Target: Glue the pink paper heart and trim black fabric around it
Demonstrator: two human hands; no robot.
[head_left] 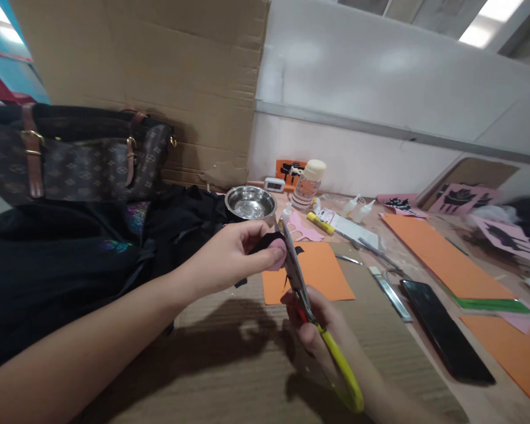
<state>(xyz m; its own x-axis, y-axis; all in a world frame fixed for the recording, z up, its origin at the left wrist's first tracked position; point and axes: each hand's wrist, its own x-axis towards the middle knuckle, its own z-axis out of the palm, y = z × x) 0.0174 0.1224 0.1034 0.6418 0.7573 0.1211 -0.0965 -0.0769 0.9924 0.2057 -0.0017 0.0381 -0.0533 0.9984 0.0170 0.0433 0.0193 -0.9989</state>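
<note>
Head view: the left hand point(234, 250) pinches a small, thin, floppy paper piece point(271, 250) above the surface point(229, 365), best held near its edge, while the right hand point(322, 330) is closed on yellow-handled scissors point(298, 277) cutting it.

Scissors point(311, 306) in my right hand point(322, 330): bare dull metal blades, glossy yellow plastic handle. Scrap point(271, 244) in my left hand point(234, 253): matt pink and black paper. Steel bowl point(250, 204) shiny. Orange sheet point(322, 274) matt paper. Phone point(446, 330) glossy black. Cardboard point(159, 70) rough, matt.
</note>
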